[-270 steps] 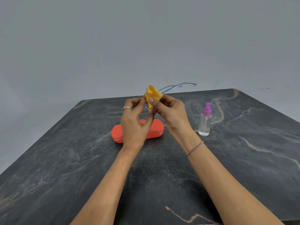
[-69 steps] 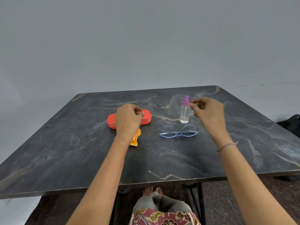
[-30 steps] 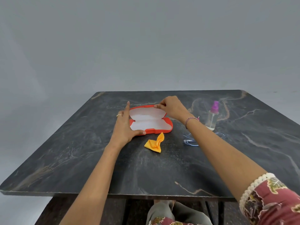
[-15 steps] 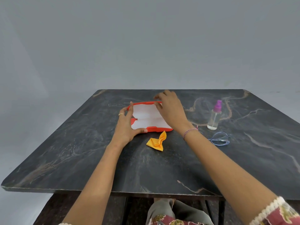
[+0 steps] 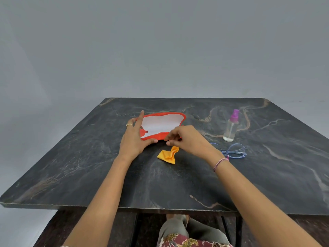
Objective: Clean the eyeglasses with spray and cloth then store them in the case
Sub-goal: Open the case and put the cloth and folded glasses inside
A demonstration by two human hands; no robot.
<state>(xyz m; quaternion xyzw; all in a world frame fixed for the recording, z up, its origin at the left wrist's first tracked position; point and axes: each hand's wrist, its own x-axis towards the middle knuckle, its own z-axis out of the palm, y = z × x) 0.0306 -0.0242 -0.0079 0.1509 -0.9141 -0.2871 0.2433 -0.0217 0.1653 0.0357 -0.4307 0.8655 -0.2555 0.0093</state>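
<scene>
— Where are the eyeglasses [image 5: 232, 152]?

— Folded on the worktop [image 5: 89, 166], right of the cloth [image 5: 167, 155]. The case [image 5: 162, 124] now lies open; it was closed seconds ago.

— Your hands?

— Left hand [image 5: 136, 138] spread, bracing the case. My right hand [image 5: 187, 139] left the lid, grip loosely curled, empty. Storing comes next, I reckon.

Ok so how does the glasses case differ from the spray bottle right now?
The orange case lies low and open, white lining up; the spray bottle stands upright with its purple nozzle on. The case is opaque, the bottle clear. The left hand rests against the case and the right hand is at its front edge; nothing touches the bottle. Both sit on the dark table.
</scene>
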